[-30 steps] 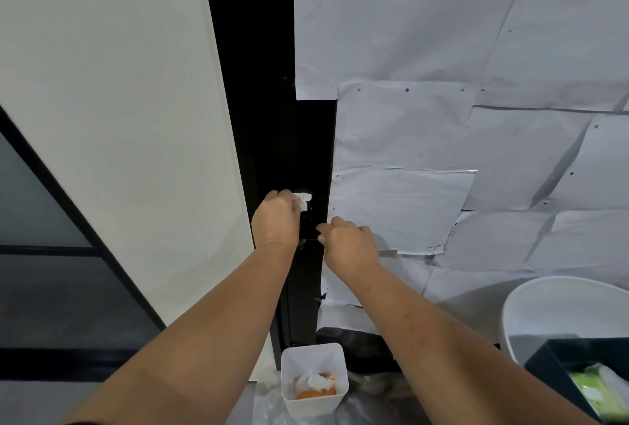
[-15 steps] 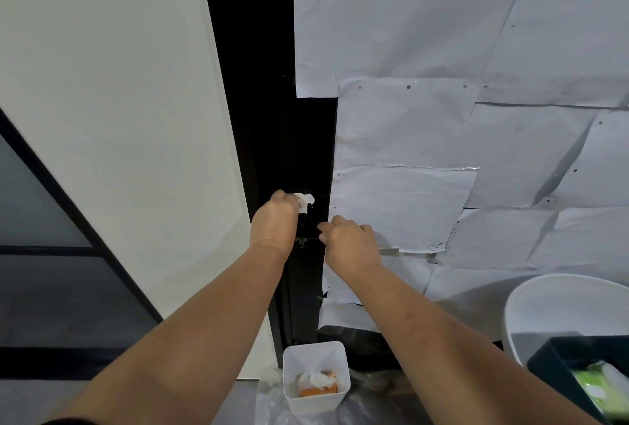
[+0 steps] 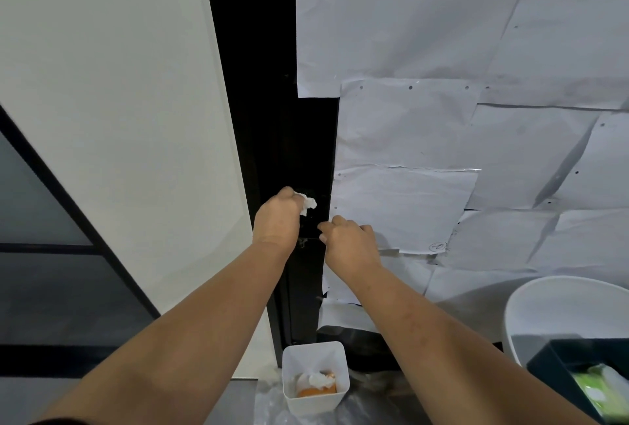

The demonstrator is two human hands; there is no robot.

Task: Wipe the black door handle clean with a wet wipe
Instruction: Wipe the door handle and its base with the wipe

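Observation:
The black door handle (image 3: pixel 310 228) sits on the black door frame between my two hands, hard to make out against the dark. My left hand (image 3: pixel 277 218) is closed on a crumpled white wet wipe (image 3: pixel 308 204), which sticks out at the fingertips against the upper part of the handle. My right hand (image 3: pixel 350 241) is closed, its fingertips gripping the right end of the handle. Most of the handle is hidden behind both hands.
White paper sheets (image 3: pixel 442 118) cover the door to the right. A white wall (image 3: pixel 119 118) lies to the left. Below stands a small white bin (image 3: pixel 315 380) with used wipes, and at lower right a white bowl-shaped rim (image 3: pixel 544 292) and a dark box (image 3: pixel 578 377) with a green pack.
My left hand with the wipe has shifted slightly upward along the handle. My right hand has stayed in place.

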